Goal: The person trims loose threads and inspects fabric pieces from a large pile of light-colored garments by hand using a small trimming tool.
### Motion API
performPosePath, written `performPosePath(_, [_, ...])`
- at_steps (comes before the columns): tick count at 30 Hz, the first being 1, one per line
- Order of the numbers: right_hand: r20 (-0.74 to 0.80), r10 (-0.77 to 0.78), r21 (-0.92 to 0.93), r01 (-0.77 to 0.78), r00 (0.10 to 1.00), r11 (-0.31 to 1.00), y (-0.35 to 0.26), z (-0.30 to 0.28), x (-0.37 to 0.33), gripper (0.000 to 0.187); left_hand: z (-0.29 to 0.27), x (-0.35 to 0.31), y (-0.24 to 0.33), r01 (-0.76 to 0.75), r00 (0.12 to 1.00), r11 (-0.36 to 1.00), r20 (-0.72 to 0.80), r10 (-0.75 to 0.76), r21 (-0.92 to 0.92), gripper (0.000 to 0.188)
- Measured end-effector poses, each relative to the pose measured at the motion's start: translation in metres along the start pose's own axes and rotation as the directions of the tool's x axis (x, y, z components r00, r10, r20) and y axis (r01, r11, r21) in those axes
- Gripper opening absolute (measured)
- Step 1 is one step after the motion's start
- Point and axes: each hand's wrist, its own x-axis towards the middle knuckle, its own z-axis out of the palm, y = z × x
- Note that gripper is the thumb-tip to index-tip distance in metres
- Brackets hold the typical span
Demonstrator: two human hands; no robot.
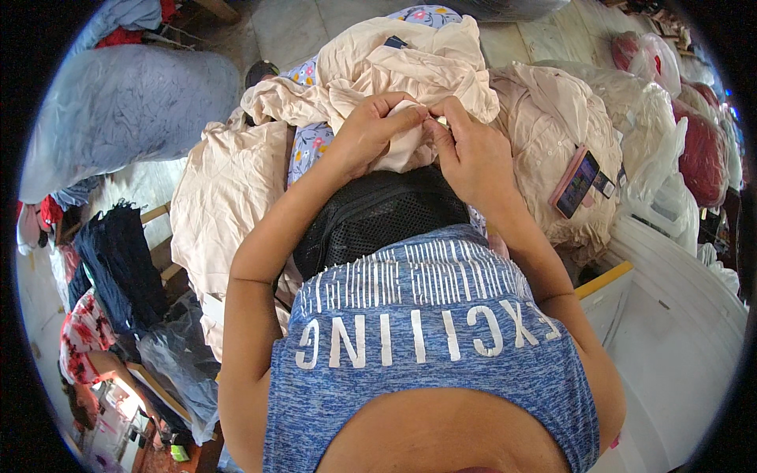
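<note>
Pale-beige crumpled fabric (394,72) spreads crosswise just beyond your left hand (384,132) and right hand (475,150), both equally near and pinching it.

The cloth (408,143) between the left hand (375,131) and right hand (479,154) is plain pale peach; the fabric (311,147) left of both is lavender with yellow, orange and white flowers. Below the 2 hands, the pouch (386,217) is black and the top (418,307) heathered blue with white print. To their right, the phone (578,184) is pink-edged.
</note>
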Motion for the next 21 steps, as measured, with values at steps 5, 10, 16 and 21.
performPosePath(5, [-0.036, 0.002, -0.027, -0.003, 0.999, 1.0, -0.003, 0.0, -0.006, 0.016, 0.004, -0.004, -0.001, -0.039, 0.999, 0.999, 0.031, 0.038, 0.034, 0.019])
performPosePath(10, [-0.022, 0.0, -0.13, -0.003, 1.0, 0.991, -0.005, 0.002, -0.007, 0.016, 0.002, -0.004, -0.003, -0.034, 0.999, 0.998, 0.018, 0.033, 0.045, 0.019])
performPosePath(16, [-0.028, -0.053, -0.207, 0.046, 0.998, 0.977, -0.002, 0.0, -0.001, 0.011, 0.002, -0.001, 0.005, -0.037, 0.999, 0.997, -0.001, 0.037, 0.063, 0.017])
performPosePath(21, [0.005, -0.027, -0.196, 0.027, 1.0, 0.98, -0.002, -0.005, -0.002, 0.012, 0.001, 0.002, -0.002, -0.027, 0.999, 0.992, -0.04, 0.032, 0.121, 0.015])
